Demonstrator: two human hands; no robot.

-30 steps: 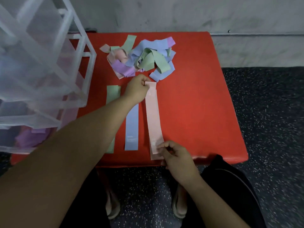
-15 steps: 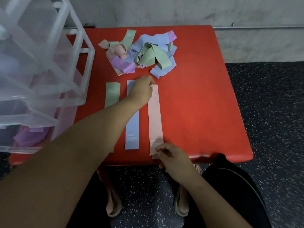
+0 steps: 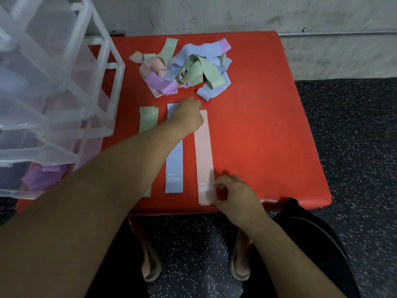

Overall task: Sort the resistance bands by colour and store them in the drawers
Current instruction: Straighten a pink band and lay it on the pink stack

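Pink band [image 3: 203,155] stretched lengthwise on the red table [image 3: 268,125], a hand at each end
Its long axis ran straight away from the person, just beside the blue band [image 3: 174,164]; the right hand [image 3: 234,194] pinched the near end, the left hand [image 3: 189,116] curled over the far end, its grip hidden, nearer the unsorted pile [image 3: 184,69]

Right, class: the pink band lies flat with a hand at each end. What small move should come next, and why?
Probably let go with both hands and send the left hand to the pile. The pink band already lies straight beside the blue band and green band, right hand at its near end, while the pile is unsorted.
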